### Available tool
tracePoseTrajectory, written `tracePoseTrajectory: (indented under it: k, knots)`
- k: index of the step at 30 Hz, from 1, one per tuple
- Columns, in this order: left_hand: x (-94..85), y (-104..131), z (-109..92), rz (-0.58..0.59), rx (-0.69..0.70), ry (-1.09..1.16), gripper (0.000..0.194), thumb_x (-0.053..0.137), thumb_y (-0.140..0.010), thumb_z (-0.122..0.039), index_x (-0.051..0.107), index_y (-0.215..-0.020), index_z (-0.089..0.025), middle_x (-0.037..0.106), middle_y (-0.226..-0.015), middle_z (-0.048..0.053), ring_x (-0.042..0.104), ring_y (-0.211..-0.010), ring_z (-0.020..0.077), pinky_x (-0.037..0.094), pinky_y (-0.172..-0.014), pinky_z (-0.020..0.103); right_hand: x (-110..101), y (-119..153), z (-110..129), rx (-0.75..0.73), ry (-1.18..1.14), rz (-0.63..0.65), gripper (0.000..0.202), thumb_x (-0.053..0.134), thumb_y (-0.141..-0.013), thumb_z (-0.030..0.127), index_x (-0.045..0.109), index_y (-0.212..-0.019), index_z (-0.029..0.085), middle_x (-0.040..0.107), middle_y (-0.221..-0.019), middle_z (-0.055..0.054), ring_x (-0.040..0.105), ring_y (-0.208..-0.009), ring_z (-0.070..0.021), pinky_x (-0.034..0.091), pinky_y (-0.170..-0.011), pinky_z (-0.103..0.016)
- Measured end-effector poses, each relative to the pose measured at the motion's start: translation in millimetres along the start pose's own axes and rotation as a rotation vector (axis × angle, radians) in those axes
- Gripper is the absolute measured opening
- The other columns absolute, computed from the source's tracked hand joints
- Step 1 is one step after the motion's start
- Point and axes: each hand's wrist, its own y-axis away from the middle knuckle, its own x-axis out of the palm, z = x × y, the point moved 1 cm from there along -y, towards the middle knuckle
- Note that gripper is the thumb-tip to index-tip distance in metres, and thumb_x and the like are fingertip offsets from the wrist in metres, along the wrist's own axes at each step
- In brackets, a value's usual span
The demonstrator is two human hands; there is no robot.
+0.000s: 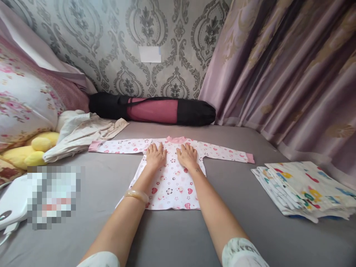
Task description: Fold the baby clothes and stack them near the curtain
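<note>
A child's long-sleeved shirt [172, 181], white with pink hearts and flowers, lies spread on the grey sheet. Its sleeves reach out to both sides, and the collar and cuffs are pink. My left hand [155, 155] rests flat on the upper left of its chest, fingers stretched toward the shoulder. On the upper right of the chest lies my right hand [187, 155], palm down with the fingers extended. Neither hand grips the fabric. My left forearm, with a pale bangle [136, 195] at the wrist, covers part of the shirt's left side.
Folded printed cloths [308, 189] are stacked at the right. A black and pink roll bag [152, 110] lies along the wall. At left are a crumpled pale cloth [83, 131], a yellow plush toy [30, 152], a white device with a cable [16, 200] and a blurred-out item [54, 198].
</note>
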Motion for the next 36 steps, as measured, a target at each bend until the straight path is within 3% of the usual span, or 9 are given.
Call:
tracePoseTrajectory:
  k: [2,4,7,11,15,21,26,31,36]
  knots:
    - [-8.6,-4.1,-1.8,0.024,0.034,-0.027,0.059,0.025,-0.098,-0.044,0.033,-0.15,-0.018,0.046,-0.142,0.023,0.04,-0.133,0.0382,0.034,-0.103,0.053,-3.1,-4.0,-6.6,0.01,-0.024,-0.029,0.047,0.026,-0.099,0.039,0.057,-0.128,0.019,0.052,-0.139,-0.013,0.045,-0.125,-0.0287,0.031,-0.104,-0.042]
    - [-17.1,-12.1,-4.1,0.046,0.039,-0.043,0.054,0.028,-0.097,-0.045,0.045,-0.143,-0.023,0.054,-0.132,0.021,0.048,-0.123,0.0383,0.038,-0.097,0.053,-2.9,-8.5,-13.8,0.009,-0.042,-0.061,0.045,0.028,-0.099,0.034,0.055,-0.131,0.017,0.05,-0.141,-0.013,0.042,-0.128,-0.0268,0.031,-0.105,-0.04]
    - [-23.1,-28.6,-8.6,0.022,0.009,-0.053,0.049,0.031,-0.096,-0.047,0.064,-0.12,-0.019,0.058,-0.122,0.021,0.051,-0.116,0.0379,0.036,-0.097,0.055,2.1,-14.3,-21.7,0.007,-0.036,-0.085,0.051,0.031,-0.098,0.031,0.041,-0.144,0.012,0.034,-0.154,-0.012,0.025,-0.142,-0.0255,0.019,-0.113,-0.04]
    - [-12.8,-46.7,-15.3,-0.089,0.061,-0.052,0.044,0.033,-0.096,-0.04,0.066,-0.108,-0.013,0.06,-0.117,0.019,0.053,-0.114,0.0323,0.035,-0.1,0.045,9.4,-19.1,-24.5,0.081,-0.029,-0.016,0.062,0.025,-0.1,0.039,0.026,-0.151,0.005,0.02,-0.16,-0.014,0.011,-0.147,-0.0271,0.007,-0.117,-0.043]
    - [2.2,-50.9,-20.8,-0.101,0.061,0.009,0.036,0.036,-0.094,-0.032,0.058,-0.111,-0.009,0.061,-0.112,0.018,0.055,-0.11,0.0289,0.04,-0.096,0.039,12.2,-22.2,-23.2,0.114,-0.01,0.043,0.065,0.021,-0.1,0.042,0.025,-0.152,0.003,0.017,-0.16,-0.015,0.012,-0.147,-0.0267,0.005,-0.117,-0.043]
    - [1.9,-43.9,-34.6,-0.122,-0.058,0.119,0.031,0.036,-0.092,-0.023,0.053,-0.115,-0.012,0.055,-0.12,0.02,0.051,-0.118,0.0341,0.037,-0.098,0.054,11.8,-21.7,-22.9,0.112,-0.015,0.017,0.064,0.023,-0.101,0.042,0.027,-0.151,0.004,0.019,-0.159,-0.016,0.014,-0.147,-0.0271,0.006,-0.116,-0.044]
    - [1.3,-38.5,-39.4,-0.181,0.055,0.143,0.039,0.035,-0.092,-0.017,0.049,-0.128,-0.016,0.052,-0.131,0.018,0.049,-0.122,0.0301,0.032,-0.105,0.052,8.1,-17.0,-21.2,0.058,-0.04,-0.018,0.057,0.024,-0.101,0.041,0.024,-0.154,0.021,0.016,-0.162,-0.008,0.012,-0.147,-0.0276,0.009,-0.115,-0.049]
    - [12.5,-38.9,-41.6,-0.134,0.275,0.132,0.044,0.029,-0.099,-0.036,0.048,-0.135,-0.022,0.044,-0.146,0.013,0.035,-0.138,0.0273,0.023,-0.114,0.053,8.6,-18.0,-21.3,0.008,-0.039,0.039,0.055,0.02,-0.101,0.043,0.028,-0.153,0.025,0.018,-0.161,-0.002,0.008,-0.148,-0.0261,0.004,-0.116,-0.054]
    - [20.3,-40.5,-43.6,-0.011,0.286,0.075,0.057,0.02,-0.099,-0.047,0.038,-0.147,-0.023,0.031,-0.156,0.014,0.021,-0.146,0.0313,0.02,-0.113,0.057,4.6,-20.4,-23.7,0.012,-0.104,0.097,0.054,0.022,-0.101,0.043,0.03,-0.152,0.026,0.016,-0.162,-0.001,0.008,-0.148,-0.0243,0.002,-0.117,-0.054]
